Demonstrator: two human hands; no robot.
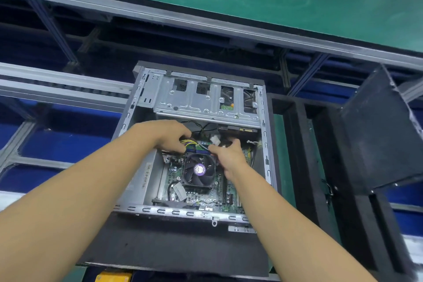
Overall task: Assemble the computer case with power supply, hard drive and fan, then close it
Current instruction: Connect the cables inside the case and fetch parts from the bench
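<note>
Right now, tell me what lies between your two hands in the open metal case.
In the head view, yellow wires cross blue and green memory slots between the left hand and the right hand, just beyond the black cooler fan.

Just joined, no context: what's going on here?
A person reaches into the open computer case. The left hand grips a yellow-and-black cable bundle just above the CPU fan; the right hand pinches the same wiring beside a white connector. The case has no cover on yet.
</note>
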